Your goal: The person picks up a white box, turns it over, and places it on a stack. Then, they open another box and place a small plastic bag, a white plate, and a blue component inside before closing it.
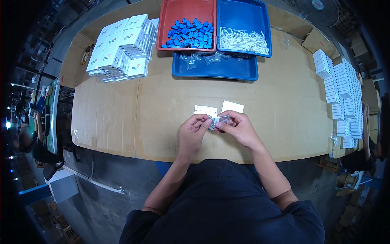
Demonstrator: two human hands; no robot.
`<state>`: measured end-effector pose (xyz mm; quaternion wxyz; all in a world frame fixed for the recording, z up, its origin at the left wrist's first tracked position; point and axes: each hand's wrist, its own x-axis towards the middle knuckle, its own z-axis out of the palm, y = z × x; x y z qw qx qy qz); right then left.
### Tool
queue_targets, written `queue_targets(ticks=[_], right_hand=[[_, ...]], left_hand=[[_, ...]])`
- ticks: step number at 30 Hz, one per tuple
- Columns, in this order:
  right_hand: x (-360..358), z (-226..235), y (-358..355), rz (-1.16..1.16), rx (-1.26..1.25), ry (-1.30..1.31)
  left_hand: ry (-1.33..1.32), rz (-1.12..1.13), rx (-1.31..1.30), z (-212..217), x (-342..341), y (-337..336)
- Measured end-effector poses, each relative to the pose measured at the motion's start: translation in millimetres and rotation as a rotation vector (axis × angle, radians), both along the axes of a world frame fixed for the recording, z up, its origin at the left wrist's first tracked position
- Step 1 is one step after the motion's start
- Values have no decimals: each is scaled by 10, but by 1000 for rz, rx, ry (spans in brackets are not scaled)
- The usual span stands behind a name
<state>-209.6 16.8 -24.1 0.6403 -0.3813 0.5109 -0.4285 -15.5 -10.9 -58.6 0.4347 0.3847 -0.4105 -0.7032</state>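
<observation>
- Clear plastic bag (pixel 223 119) is held over the near middle of the tabletop (pixel 162 110), beside a white plate (pixel 206 109).
- It is gripped in narrow, closed pinches by left hand (pixel 194 131) and right hand (pixel 240 127).
- Likely light, limp and slippery, it is best grasped by its edges.

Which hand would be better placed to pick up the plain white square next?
Probably the right hand: it is close beside the plain white square, while the left hand is farther away. Both hold clear plastic.
</observation>
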Motion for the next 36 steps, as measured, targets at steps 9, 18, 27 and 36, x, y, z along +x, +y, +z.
queue_targets(ticks=[9,18,27,36], right_hand=[[128,-112,33,-142,54,-262],[158,-184,44,-167,139,-307],[149,-217,26,-242,91,-265],[130,-213,18,-226,42,-137]], left_hand=[[47,-98,44,90,17,-14],[67,31,62,-57,7,-4],[-35,-41,100,-67,-7,17],[-17,-10,54,24,-44,37]])
